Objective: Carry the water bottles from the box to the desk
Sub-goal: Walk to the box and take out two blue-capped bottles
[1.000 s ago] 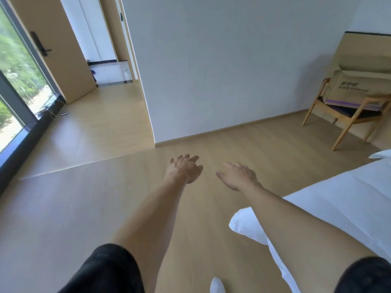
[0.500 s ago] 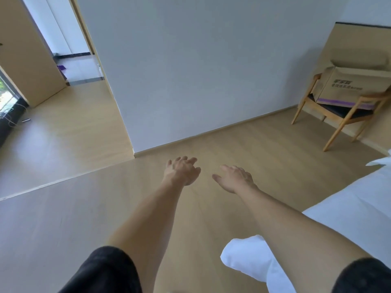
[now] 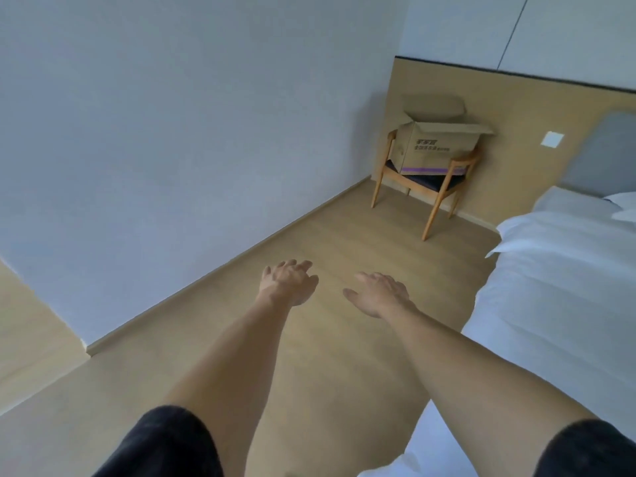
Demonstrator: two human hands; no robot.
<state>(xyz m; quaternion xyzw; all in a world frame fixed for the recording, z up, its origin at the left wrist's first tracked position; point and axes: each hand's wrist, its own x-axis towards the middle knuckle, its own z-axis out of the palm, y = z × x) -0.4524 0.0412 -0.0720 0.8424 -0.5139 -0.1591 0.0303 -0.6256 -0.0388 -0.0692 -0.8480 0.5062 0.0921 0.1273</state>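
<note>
Head view of a bedroom. Both bare forearms extend forward over the light wood-plank floor (image 3: 327, 373), each emerging from a short black sleeve (image 3: 165, 445). The left hand (image 3: 288, 282) hangs palm down with its fingers loosely curled and holds nothing. The right hand (image 3: 377, 292), just beside it and apart from it, is spread with relaxed fingers and thumb pointing toward the left hand; it too holds nothing.

The open brown cardboard box (image 3: 438, 146), printed with dark lettering and a purple band along its base, lies well ahead of both hands and to the right of them. It stands upright on the dark seat of a light wooden armchair (image 3: 432, 197), its flaps raised; its contents cannot be seen. Behind the armchair runs a tan wooden wall panel (image 3: 516, 108) bearing a white wall switch (image 3: 551, 139). Right of the right hand lies a bed with white bedding (image 3: 557, 287). Left of the left hand rises a plain pale grey wall (image 3: 172, 132).
</note>
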